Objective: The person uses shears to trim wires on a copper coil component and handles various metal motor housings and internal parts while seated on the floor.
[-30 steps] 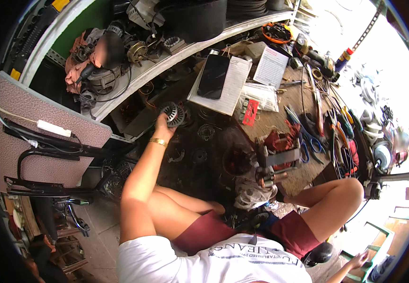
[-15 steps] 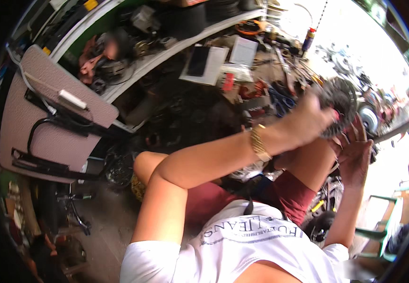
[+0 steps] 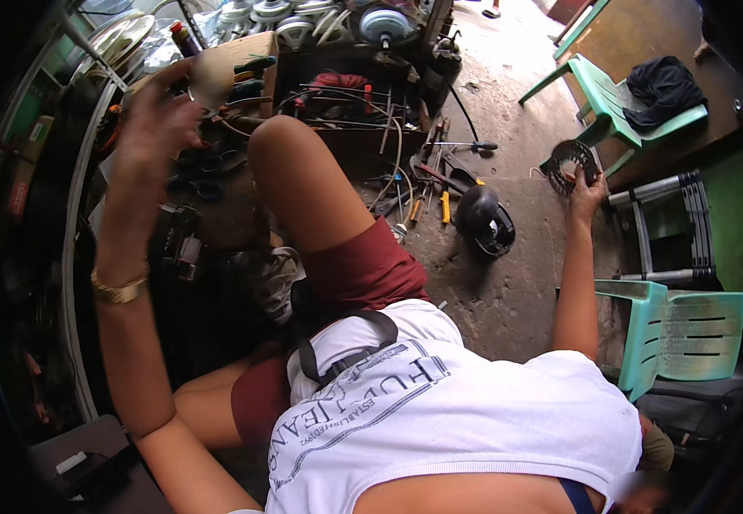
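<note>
A round black slotted cover, like a motor or fan guard, is in my right hand, held out to the right above the floor. The fingers close on its near edge. My left hand is raised at the upper left, with a gold bracelet on the wrist. Its fingers look apart with nothing visible in them, though motion smears them. Beside that hand are a cardboard box and dark-handled tools.
An open box of wires and tools stands ahead. Screwdrivers and pliers lie around a black rounded housing on the floor. Green plastic chairs and a folded ladder stand at the right. White wheel-like parts fill the back.
The view has swung right. The black cover, earlier near both hands ahead of me, is now out to the right in my right hand. My left hand is away from it.
</note>
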Motion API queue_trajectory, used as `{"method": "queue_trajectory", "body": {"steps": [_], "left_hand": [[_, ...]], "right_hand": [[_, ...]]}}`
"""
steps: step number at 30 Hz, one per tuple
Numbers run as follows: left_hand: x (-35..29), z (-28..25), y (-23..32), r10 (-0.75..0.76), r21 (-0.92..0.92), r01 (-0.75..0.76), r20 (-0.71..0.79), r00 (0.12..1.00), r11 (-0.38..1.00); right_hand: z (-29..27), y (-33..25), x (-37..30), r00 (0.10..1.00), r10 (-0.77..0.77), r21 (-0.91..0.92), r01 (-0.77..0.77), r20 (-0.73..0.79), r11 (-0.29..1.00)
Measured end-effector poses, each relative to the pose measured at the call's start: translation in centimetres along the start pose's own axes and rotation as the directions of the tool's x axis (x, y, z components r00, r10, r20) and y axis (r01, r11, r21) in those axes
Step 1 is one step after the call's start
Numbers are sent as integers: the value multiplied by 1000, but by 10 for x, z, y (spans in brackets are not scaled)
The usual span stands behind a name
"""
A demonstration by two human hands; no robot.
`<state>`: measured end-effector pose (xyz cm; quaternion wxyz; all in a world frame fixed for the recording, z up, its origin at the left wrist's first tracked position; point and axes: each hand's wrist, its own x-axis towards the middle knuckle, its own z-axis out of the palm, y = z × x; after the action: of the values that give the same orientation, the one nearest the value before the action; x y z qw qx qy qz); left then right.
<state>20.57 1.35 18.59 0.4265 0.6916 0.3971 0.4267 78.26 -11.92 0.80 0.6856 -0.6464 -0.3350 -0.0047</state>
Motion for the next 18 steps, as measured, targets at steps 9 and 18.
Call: {"method": "queue_trajectory", "body": {"steps": [9,18], "left_hand": [[-58,-124,-10,-163,-126,127,-335,928,984],[-127,-213,-19,-355,-431,162,-418,836,888]], "right_hand": [[-49,128,-64,880,422,-394,-317,216,863],[20,203,-148,807,455,-803,40,377,594]]}}
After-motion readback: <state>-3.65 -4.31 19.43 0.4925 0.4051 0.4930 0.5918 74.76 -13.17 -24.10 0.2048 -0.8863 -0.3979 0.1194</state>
